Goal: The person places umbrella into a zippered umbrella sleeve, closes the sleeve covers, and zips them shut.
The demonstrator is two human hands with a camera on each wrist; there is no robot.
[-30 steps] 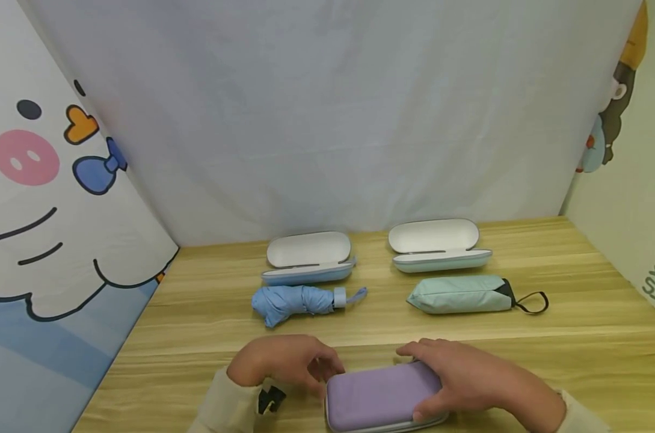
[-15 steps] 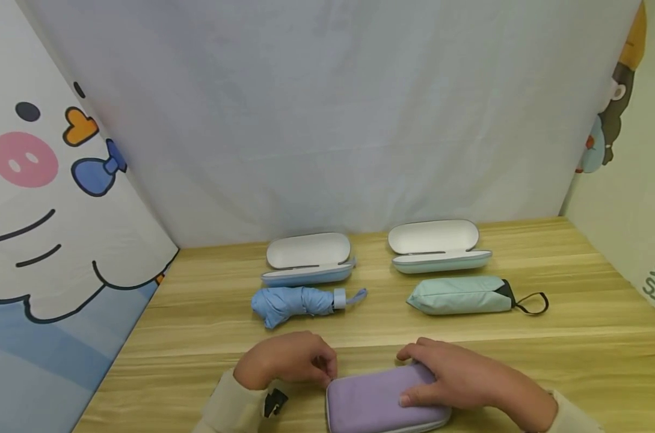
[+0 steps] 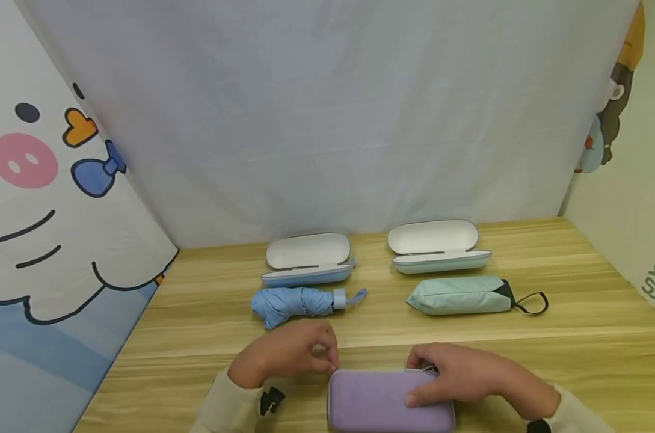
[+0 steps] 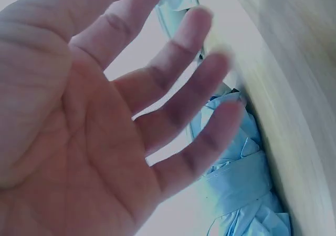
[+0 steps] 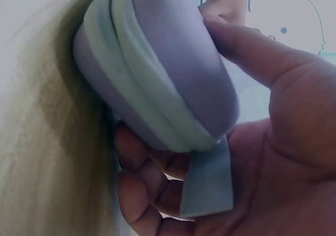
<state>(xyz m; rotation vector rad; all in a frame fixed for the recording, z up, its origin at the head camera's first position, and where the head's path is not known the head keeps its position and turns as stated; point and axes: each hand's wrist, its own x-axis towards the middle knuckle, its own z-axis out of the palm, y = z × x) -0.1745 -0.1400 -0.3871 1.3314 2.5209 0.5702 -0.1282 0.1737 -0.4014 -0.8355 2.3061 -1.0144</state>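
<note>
Though two glasses cases already lie open, the purple zip case on the surface looks closed; the right hand grips it, the left hand probably pinches its zipper pull.

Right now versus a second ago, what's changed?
The purple case turned, its left end swinging forward. The left hand moved forward to the case's far left corner, apparently pinching there. The right hand kept its grip. The umbrellas and open glasses cases stayed put.

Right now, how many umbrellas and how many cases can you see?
Umbrellas: 2 (blue umbrella, green umbrella)
Cases: 3 (blue case, green case, purple case)
Total: 5
</note>
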